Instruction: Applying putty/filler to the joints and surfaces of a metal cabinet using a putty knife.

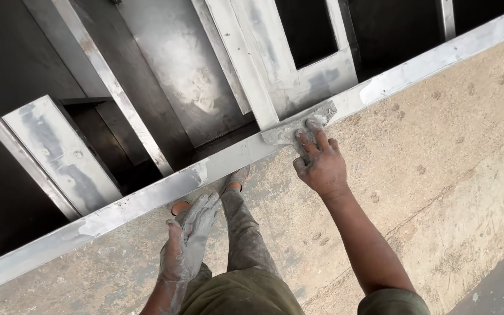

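Olive-clad knee [246, 291] sat lowest in view. Left hand [188, 242], putty-coated, hung flat with fingers extended, holding nothing. Right hand [319, 160] pressed fingertips onto a grey scraper blade [296, 128], laid against the long metal frame rail [147, 195] beside the concrete floor [438, 163].

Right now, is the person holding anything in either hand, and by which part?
The right hand presses a flat putty blade against the metal frame, fingers on its near edge. The left hand, coated in grey putty, holds nothing.
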